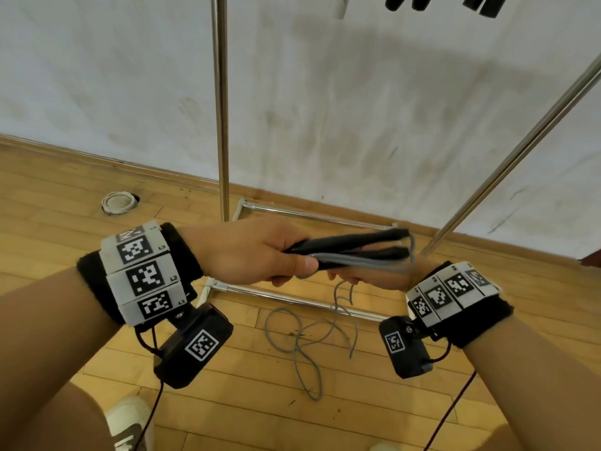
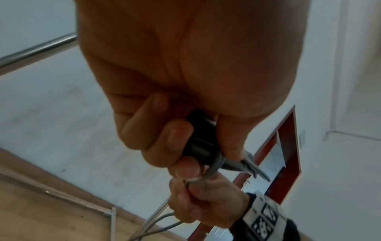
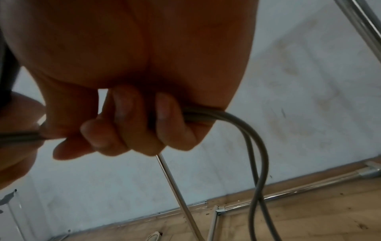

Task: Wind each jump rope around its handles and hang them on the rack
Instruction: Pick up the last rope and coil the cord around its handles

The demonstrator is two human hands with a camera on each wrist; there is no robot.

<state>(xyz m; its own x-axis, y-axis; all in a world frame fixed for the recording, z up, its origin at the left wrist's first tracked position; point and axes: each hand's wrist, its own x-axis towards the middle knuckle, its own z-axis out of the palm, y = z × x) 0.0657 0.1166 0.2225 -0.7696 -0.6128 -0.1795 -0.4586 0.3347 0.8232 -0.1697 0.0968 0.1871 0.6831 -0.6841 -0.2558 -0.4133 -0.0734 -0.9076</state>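
My left hand (image 1: 260, 255) grips two black handles (image 1: 351, 247) of a jump rope, held together and pointing right. Grey cord (image 1: 351, 260) runs along the handles and bends round their far ends. Just below them my right hand (image 1: 367, 276) is closed on the doubled grey cord (image 3: 206, 115); the right wrist view shows its fingers (image 3: 164, 127) curled round it. The rest of the cord (image 1: 305, 340) hangs down and lies in loose loops on the wooden floor. In the left wrist view the handles (image 2: 203, 143) sit between thumb and fingers, with the right hand (image 2: 202, 203) below.
A metal rack stands before me: an upright pole (image 1: 221, 109), a slanted pole (image 1: 520, 151) at right and base bars (image 1: 292, 299) on the floor. Black handles (image 1: 481, 4) of other ropes hang at the top edge. A white ring (image 1: 117, 202) lies by the wall. My shoe (image 1: 126, 424) is at bottom left.
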